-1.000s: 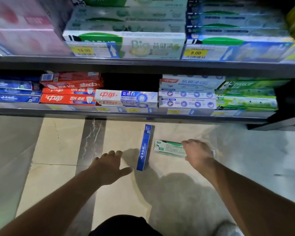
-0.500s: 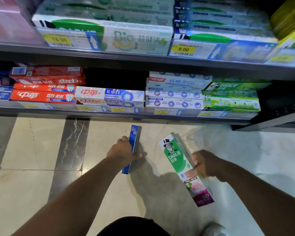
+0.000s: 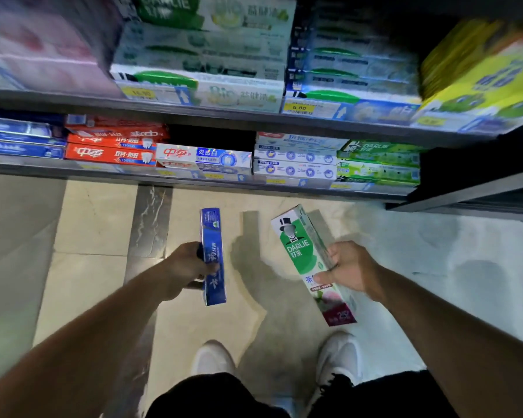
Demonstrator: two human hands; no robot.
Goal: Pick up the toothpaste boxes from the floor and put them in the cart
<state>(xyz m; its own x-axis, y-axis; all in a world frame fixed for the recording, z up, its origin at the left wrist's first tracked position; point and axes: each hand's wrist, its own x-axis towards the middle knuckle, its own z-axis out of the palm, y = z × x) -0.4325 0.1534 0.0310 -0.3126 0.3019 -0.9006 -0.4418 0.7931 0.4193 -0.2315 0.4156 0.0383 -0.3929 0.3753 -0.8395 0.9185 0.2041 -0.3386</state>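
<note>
Head view first, from our left: we have our left hand [image 3: 187,271] curled round the middle of the blue toothpaste box [image 3: 213,257], fingers behind it and thumb across the near face. Gripping it mid-length keeps the long, light carton balanced, so it hangs clear of the floor [image 3: 88,224] with one end pointing toward the shelf [image 3: 194,176]. Moving right, the shadows of both boxes fall on the tiles between our arms, which suggests both are lifted. Our right hand [image 3: 349,268] holds the green Darlie toothpaste box [image 3: 302,254] from its right edge, thumb on the printed face and fingers wrapped behind, the box tilted with its top leaning away from us. No cart shows from here, so we judge the carrying step comes next. Below, our white shoes [image 3: 338,357] stand on the tiles.
</note>
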